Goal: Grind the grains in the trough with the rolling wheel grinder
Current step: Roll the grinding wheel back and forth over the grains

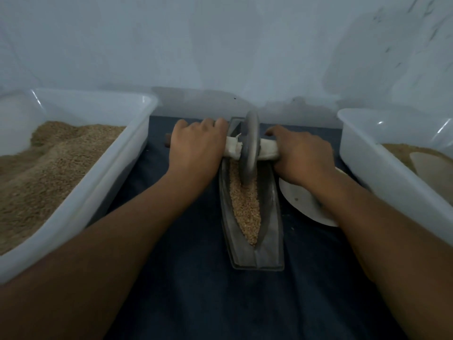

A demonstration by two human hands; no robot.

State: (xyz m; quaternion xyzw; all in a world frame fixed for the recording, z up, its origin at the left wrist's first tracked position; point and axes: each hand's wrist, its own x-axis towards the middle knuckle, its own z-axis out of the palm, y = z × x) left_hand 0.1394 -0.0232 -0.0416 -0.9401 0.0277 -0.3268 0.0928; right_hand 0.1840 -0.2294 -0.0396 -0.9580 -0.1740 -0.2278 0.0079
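Here, grey wheel (pixel 249 148) upright in trough (pixel 252 251), tan grains (pixel 246 212) heaped

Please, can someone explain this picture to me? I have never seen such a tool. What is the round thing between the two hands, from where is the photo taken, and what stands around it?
The photo comes from a camera worn on the person's head, looking forward and down, so you see their own two arms. The round thing is a heavy grinding wheel on an axle wrapped in white cloth. The left hand and the right hand each grip one end of the axle. The wheel stands on its edge in a narrow, boat-shaped trough that holds grains. Rolling the wheel crushes them. Everything rests on a dark cloth. A white tub of grain-like material stands on the left, another tub on the right. A white plate lies beside the trough, partly under the right arm.
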